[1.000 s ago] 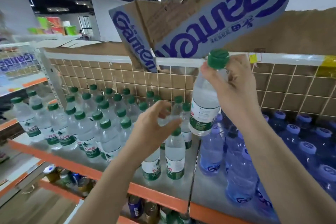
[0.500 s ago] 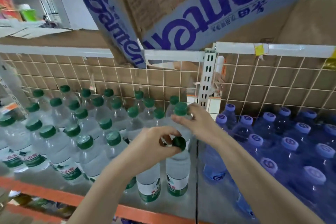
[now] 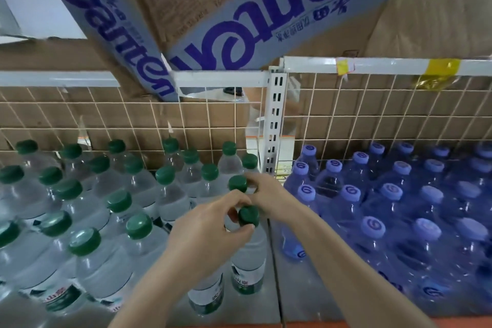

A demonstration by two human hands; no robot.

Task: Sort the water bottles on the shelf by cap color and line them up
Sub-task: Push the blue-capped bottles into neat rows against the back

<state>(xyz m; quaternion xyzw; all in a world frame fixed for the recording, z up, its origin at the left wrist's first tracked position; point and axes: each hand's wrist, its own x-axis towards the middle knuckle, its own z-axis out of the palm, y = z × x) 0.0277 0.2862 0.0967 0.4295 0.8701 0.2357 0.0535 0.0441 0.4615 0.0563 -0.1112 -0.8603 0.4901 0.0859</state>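
Clear water bottles with green caps (image 3: 138, 225) fill the left bay of the shelf in rows. Blue bottles with purple caps (image 3: 372, 226) fill the right bay. My left hand (image 3: 210, 229) pinches the green cap of a front bottle (image 3: 249, 216) at the right end of the green group. My right hand (image 3: 266, 194) grips the neck of the green-capped bottle behind it (image 3: 237, 183), which stands on the shelf next to the white upright. Both hands sit close together, almost touching.
A white slotted upright (image 3: 275, 120) and a seam in the grey shelf floor (image 3: 277, 287) split the two bays. A wire grid with cardboard behind (image 3: 133, 120) closes the back. A purple-lettered cardboard box (image 3: 239, 21) overhangs from above. The orange shelf lip (image 3: 306, 324) runs along the front.
My right hand brought the green-capped bottle down from up high and stood it in the green group by the upright. My left hand shifted onto the front bottle's cap. The view has moved closer.
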